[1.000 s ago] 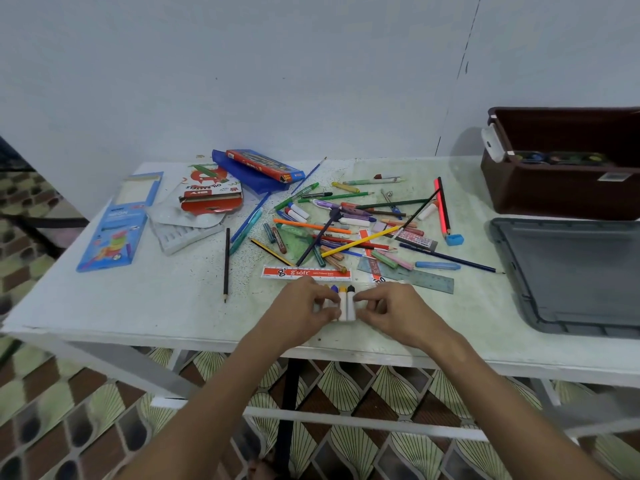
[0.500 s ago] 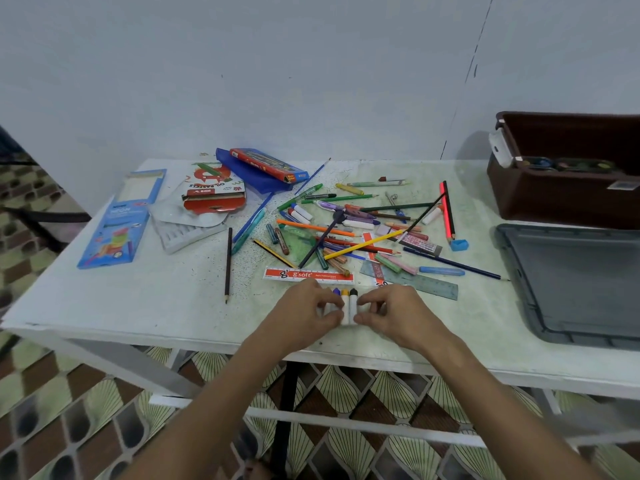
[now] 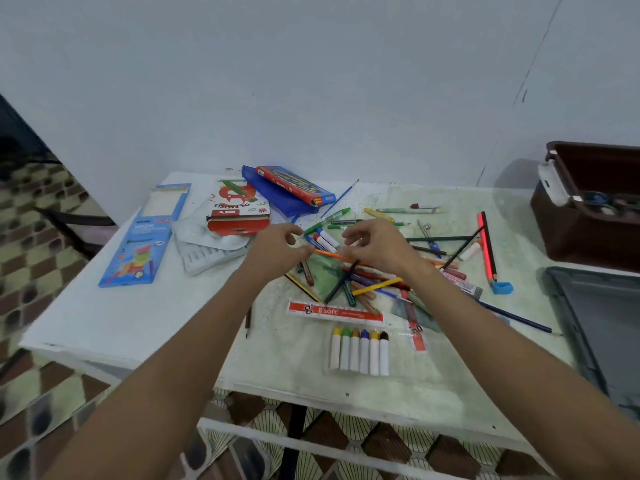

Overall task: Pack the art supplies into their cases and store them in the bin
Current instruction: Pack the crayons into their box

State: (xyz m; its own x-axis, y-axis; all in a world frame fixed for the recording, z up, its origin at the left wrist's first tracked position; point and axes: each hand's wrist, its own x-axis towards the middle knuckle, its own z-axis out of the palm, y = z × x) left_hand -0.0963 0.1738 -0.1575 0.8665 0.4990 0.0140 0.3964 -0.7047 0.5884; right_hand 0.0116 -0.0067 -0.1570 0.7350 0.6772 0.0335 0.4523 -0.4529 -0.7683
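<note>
Several white-wrapped crayons (image 3: 360, 351) lie side by side in a clear sleeve near the table's front edge, with nothing touching them. Behind them sits a red-and-white label strip (image 3: 336, 311). A loose pile of pencils, pens and crayons (image 3: 374, 282) covers the middle of the table. My left hand (image 3: 277, 247) and my right hand (image 3: 377, 247) hover over the far side of the pile, fingers loosely curled and holding nothing. Between them lie two white markers (image 3: 325, 239) and an orange pencil (image 3: 329, 254). The brown bin (image 3: 588, 237) stands at the right rear.
A grey bin lid (image 3: 602, 327) lies at the right edge. At the left are a blue case (image 3: 142, 237), a white ribbed tray (image 3: 207, 258) and a red oil-pastel box (image 3: 239, 211). A red pencil box (image 3: 294, 185) rests on a blue pouch. A blue sharpener (image 3: 502, 288) sits by the lid.
Both hands have let go of the row of crayons near the front edge and moved away from me to the pile. The crayons stay where they were.
</note>
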